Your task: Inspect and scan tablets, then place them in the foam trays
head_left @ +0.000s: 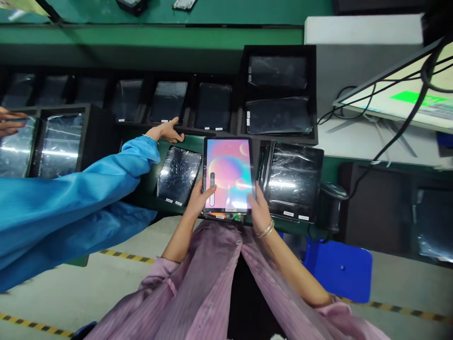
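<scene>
A tablet with a lit pink and blue screen is held upright in front of me, a slider bar showing at its lower left. My left hand grips its lower left edge, thumb on the front by the slider. On the opposite edge, my right hand is closed round the lower right side, a bracelet at the wrist. Left of it lies a dark tablet in clear film with two white labels. To the right, film-wrapped tablets are stacked.
A co-worker's blue sleeve reaches in from the left, the hand near the black trays. More tablets sit in a foam tray behind. A scanner, a monitor with hanging cables and a blue stool are on the right.
</scene>
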{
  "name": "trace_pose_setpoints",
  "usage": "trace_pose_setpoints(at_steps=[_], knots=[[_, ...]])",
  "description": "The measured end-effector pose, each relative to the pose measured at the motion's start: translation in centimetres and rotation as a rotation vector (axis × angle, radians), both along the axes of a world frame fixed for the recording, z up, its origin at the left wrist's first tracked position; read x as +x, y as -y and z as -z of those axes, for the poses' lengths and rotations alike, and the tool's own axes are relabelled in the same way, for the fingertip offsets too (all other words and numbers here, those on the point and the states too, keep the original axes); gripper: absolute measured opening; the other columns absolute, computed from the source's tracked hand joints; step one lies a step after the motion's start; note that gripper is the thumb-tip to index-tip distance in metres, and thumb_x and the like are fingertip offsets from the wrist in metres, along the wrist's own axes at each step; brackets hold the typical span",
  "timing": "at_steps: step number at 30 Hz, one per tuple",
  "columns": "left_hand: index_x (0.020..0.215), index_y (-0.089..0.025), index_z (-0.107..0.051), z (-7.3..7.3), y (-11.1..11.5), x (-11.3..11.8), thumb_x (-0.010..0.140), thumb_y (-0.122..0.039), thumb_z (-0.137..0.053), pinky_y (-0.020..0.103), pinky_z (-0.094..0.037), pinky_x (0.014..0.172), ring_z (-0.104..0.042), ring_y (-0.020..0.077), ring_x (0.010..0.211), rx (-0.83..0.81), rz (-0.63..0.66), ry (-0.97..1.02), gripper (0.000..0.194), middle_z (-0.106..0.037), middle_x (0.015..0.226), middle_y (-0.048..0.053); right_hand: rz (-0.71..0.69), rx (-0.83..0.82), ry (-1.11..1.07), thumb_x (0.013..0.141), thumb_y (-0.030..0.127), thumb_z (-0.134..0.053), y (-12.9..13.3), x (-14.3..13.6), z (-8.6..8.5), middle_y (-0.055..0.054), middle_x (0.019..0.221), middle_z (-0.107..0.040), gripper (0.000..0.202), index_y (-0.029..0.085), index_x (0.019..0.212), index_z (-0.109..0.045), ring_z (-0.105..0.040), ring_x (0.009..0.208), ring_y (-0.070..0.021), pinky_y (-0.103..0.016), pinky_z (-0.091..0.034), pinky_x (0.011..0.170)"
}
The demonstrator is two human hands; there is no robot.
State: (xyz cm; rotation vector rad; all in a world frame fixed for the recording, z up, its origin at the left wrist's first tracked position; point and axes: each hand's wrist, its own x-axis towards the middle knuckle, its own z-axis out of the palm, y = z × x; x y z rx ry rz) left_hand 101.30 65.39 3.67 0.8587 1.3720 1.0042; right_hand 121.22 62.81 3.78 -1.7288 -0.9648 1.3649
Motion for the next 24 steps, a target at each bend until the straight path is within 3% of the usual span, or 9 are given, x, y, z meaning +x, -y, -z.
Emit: trace_pose_setpoints(at_steps=[3, 7, 11, 14, 19, 21, 24], knots=[[0.131, -0.02, -0.045, -2.8, -0.8, -0.3, 0.078, -0.043, -0.063, 0.04, -0.036, 0.106, -0.048, 0.0251, 0.121, 0.115, 0.061, -0.047, 0.06, -0.052, 0.131, 0.009, -0.021, 0.122, 0.006, 0.085, 0.048, -0.051, -0.5, 0.3, -2.7, 0.001, 0.149, -0.024, 0.068, 0.026, 0.144, -0.025, -0.023, 0.14, -0.0176, -0.04, -0.013, 0.119], [0.134, -0.02, -0.041, -6.3, -1.8, -1.4, 0.08, -0.045, -0.059, 0.037, -0.037, 0.105, -0.046, 0.024, 0.122, 0.303, 0.134, -0.283, 0.062, -0.049, 0.134, 0.008, -0.072, 0.325, 0.02, 0.086, 0.043, -0.053, -0.6, 0.4, -5.6, 0.002, 0.149, -0.026, 0.065, 0.029, 0.143, -0.026, -0.023, 0.139, -0.0166, -0.038, -0.016, 0.119], [0.126, -0.018, -0.05, -9.1, -2.6, -2.1, 0.083, -0.045, -0.055, 0.033, -0.046, 0.09, -0.057, 0.0215, 0.102, 0.393, 0.22, -0.484, 0.051, -0.061, 0.114, 0.006, -0.045, 0.429, 0.058, 0.087, 0.039, -0.052, 0.1, -0.1, -7.2, 0.002, 0.148, -0.029, 0.061, 0.028, 0.142, -0.029, -0.025, 0.139, -0.0167, -0.038, -0.019, 0.119], [0.112, -0.018, -0.059, -10.2, -2.9, -2.2, 0.085, -0.042, -0.052, 0.03, -0.045, 0.085, -0.057, 0.0186, 0.094, 0.473, 0.24, -0.586, 0.037, -0.064, 0.103, 0.005, -0.009, 0.436, 0.071, 0.088, 0.038, -0.051, 0.8, -0.7, -7.9, 0.001, 0.147, -0.03, 0.06, 0.028, 0.142, -0.029, -0.026, 0.138, -0.0171, -0.039, -0.02, 0.118], [0.105, -0.02, -0.064, -9.7, -2.2, -1.7, 0.083, -0.041, -0.055, 0.028, -0.043, 0.085, -0.055, 0.0179, 0.093, 0.498, 0.194, -0.588, 0.032, -0.064, 0.099, 0.003, 0.035, 0.398, 0.093, 0.087, 0.041, -0.05, 2.3, -1.3, -7.7, -0.001, 0.147, -0.031, 0.061, 0.026, 0.143, -0.029, -0.029, 0.137, -0.0192, -0.04, -0.023, 0.117], [0.108, -0.022, -0.063, -8.3, -1.4, -1.6, 0.082, -0.042, -0.057, 0.028, -0.042, 0.089, -0.054, 0.0186, 0.097, 0.462, 0.168, -0.544, 0.034, -0.063, 0.103, 0.002, 0.046, 0.344, 0.119, 0.087, 0.045, -0.049, 3.0, -1.2, -6.6, -0.002, 0.146, -0.033, 0.063, 0.024, 0.143, -0.03, -0.031, 0.136, -0.0206, -0.041, -0.023, 0.117], [0.116, -0.022, -0.059, -4.4, 0.4, -1.4, 0.079, -0.043, -0.06, 0.034, -0.036, 0.102, -0.049, 0.0222, 0.113, 0.346, 0.127, -0.475, 0.042, -0.059, 0.118, 0.004, 0.026, 0.255, 0.187, 0.085, 0.053, -0.047, 4.3, -1.0, -3.4, -0.004, 0.144, -0.036, 0.066, 0.023, 0.142, -0.032, -0.031, 0.135, -0.0223, -0.043, -0.021, 0.117]])
